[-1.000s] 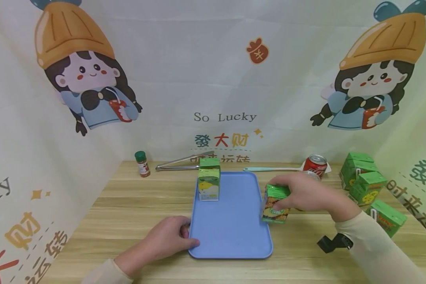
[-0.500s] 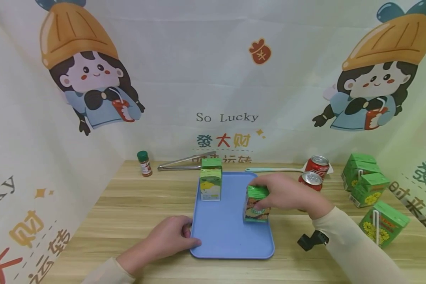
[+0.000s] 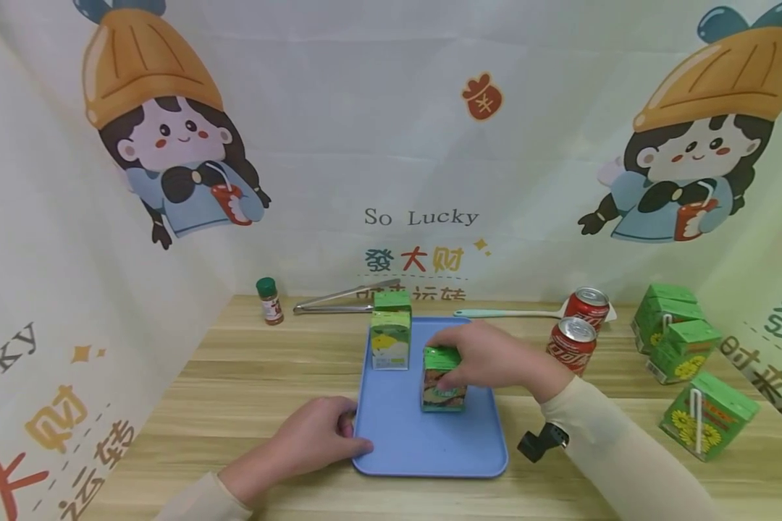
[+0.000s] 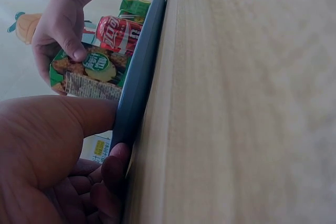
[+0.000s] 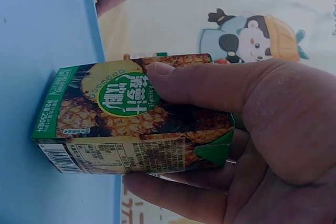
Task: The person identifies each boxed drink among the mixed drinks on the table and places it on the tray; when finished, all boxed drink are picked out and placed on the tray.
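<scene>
My right hand [image 3: 489, 358] grips a pineapple juice carton [image 5: 126, 98], thumb on its printed front and fingers behind. The carton [image 3: 444, 391] is upright over the middle of the blue tray [image 3: 423, 449]; whether its base touches the tray I cannot tell. At the tray's left edge, my left hand [image 3: 313, 434] holds the rim, its thumb on top and its fingertips curled below, as the left wrist view shows. A lemon-coloured juice carton [image 3: 391, 344] stands at the tray's back left corner, with another green-topped carton [image 3: 392, 299] mostly hidden behind it.
Two red cola cans [image 3: 571, 346] stand right of the tray, near a spatula [image 3: 508, 313]. Several green juice cartons [image 3: 710, 416] with yellow flowers are at the far right. Metal tongs [image 3: 335, 307] and a green-capped spice bottle [image 3: 270, 301] lie and stand along the back.
My right hand has carried the pineapple carton leftward from the tray's right edge to over its middle. The front cola can has come into view. My left hand stays on the rim.
</scene>
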Motion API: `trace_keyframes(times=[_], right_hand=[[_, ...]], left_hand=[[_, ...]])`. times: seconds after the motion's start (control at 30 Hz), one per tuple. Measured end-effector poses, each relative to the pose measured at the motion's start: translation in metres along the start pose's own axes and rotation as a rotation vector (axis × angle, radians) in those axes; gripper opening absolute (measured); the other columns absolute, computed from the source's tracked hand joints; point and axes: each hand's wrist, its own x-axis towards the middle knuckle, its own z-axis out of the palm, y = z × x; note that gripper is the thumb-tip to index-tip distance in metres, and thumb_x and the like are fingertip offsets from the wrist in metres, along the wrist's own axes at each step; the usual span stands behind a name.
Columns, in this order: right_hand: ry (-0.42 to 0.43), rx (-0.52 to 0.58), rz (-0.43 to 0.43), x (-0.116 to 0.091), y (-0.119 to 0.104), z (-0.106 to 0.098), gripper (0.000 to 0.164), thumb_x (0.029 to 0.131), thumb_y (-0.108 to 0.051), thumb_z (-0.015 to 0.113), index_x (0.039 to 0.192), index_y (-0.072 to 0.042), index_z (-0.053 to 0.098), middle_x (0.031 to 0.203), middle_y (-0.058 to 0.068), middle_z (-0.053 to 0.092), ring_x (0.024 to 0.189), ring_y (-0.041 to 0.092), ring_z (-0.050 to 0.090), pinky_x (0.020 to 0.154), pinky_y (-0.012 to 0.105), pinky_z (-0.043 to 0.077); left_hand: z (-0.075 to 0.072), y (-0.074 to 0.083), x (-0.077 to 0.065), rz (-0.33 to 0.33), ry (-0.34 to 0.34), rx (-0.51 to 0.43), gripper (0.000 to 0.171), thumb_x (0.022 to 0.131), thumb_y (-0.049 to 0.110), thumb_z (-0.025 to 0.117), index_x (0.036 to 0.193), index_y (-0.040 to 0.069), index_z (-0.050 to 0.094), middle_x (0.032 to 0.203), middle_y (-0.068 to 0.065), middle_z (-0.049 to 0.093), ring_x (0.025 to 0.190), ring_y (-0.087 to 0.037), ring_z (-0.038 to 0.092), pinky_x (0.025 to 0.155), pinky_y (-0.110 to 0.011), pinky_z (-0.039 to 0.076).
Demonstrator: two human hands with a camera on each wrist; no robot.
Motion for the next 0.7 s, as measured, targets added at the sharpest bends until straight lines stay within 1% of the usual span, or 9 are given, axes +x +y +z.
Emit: trace_keyframes(times=[0.23,0.43,0.7], right_hand=[[0.0,0.006,-0.035,0.016,-0.009,0.009,0.051,0.089,-0.026,0.097,0.133,-0.01,0.077,0.106,-0.008,0.074,0.09,0.008,0.063,0.082,0.033,0.055],[-0.013,-0.01,-0.008,0.027,-0.018,0.013,0.057,0.09,-0.03,0.096,0.139,-0.011,0.075,0.112,-0.007,0.075,0.093,0.01,0.064,0.085,0.036,0.056],[-0.021,0.001,0.019,0.042,-0.028,0.016,0.059,0.09,-0.03,0.097,0.141,-0.011,0.074,0.121,-0.002,0.076,0.104,0.015,0.066,0.095,0.041,0.056]], left_hand=[[0.0,0.001,0.0,-0.005,-0.01,-0.016,0.034,0.09,0.034,0.094,0.086,0.017,0.065,0.07,0.008,0.06,0.06,-0.007,0.052,0.057,-0.027,0.04],[0.0,0.001,0.001,-0.006,-0.018,-0.022,0.033,0.091,0.034,0.093,0.089,0.016,0.067,0.069,0.008,0.06,0.06,-0.007,0.052,0.056,-0.026,0.039],[-0.002,0.001,-0.001,-0.022,-0.021,-0.025,0.033,0.091,0.035,0.094,0.089,0.015,0.067,0.069,0.008,0.06,0.06,-0.007,0.052,0.056,-0.026,0.039]])
